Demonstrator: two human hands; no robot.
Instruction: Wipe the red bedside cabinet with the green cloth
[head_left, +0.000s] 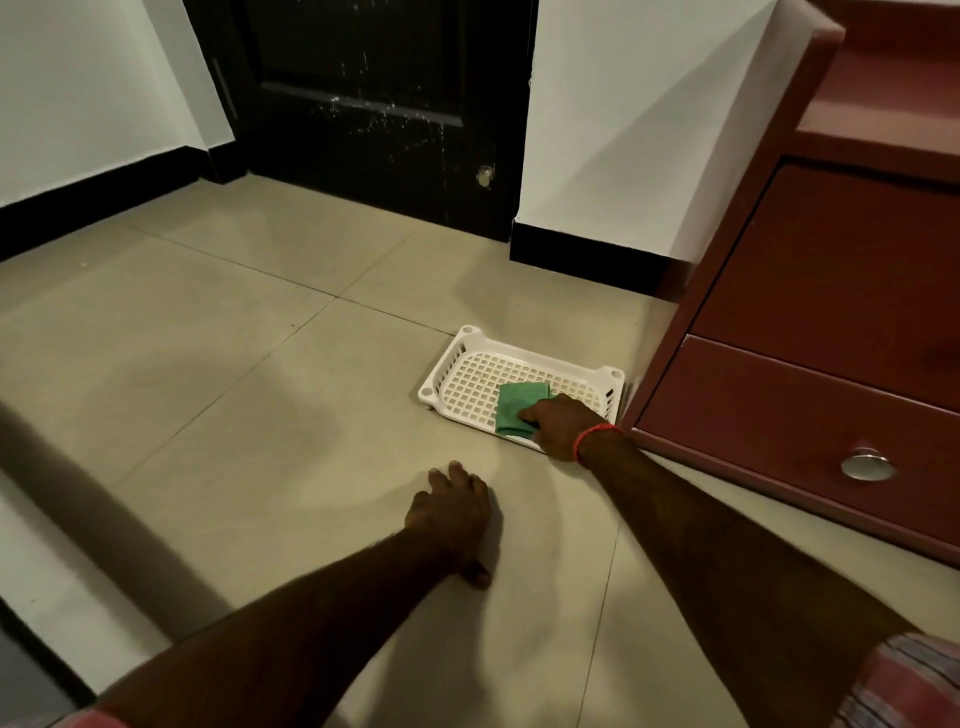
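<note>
While your right hand (558, 423) reaches into the white perforated plastic tray (470, 358) on the floor, its fingers rest on the folded green cloth (514, 408) lying at the tray's near right end; from this angle you cannot tell whether the grip has pinched the cloth or only presses down on it. That cloth is the only thing in the tray, and the rest of its lattice bottom shows bare. A red thread band (597, 431) circles your right wrist. Your left hand (454, 514) sits apart from the tray, nearer to you, fingers spread and palm down on the beige floor tiles (208, 364), holding nothing. Just beside the tray's right end stands the red bedside cabinet (831, 291), its lower corner almost touching the tray rim; two drawer fronts face you, the lower one carrying a round metal knob (866, 464). Behind the tray, a white wall (623, 130) with a black skirting board meets the cabinet's side, and a dark door (374, 104) stands further left. To the left of the tray and around your left hand, the tiled floor lies open.
</note>
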